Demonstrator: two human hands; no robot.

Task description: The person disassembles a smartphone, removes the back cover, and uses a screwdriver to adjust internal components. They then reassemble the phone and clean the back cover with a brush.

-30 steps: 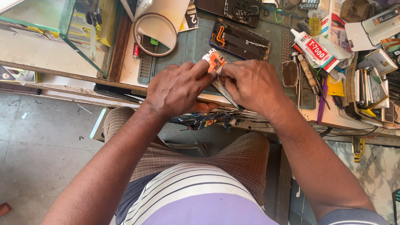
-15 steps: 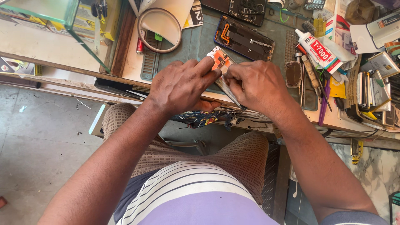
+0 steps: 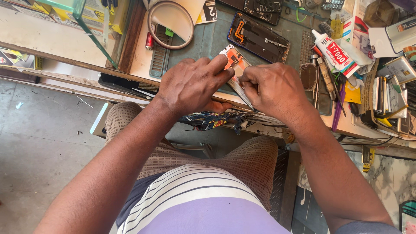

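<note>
Both hands work one opened phone: left hand pinches it steady, right hand curled, probably gripping a tool.

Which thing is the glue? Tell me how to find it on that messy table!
Start at the green work mat at the top of the picture and go to its right edge, past the opened phone back. There, above the person's right hand, lies the glue tube on its side. It is the only white tube with a red label and a thin pointed nozzle.
</note>
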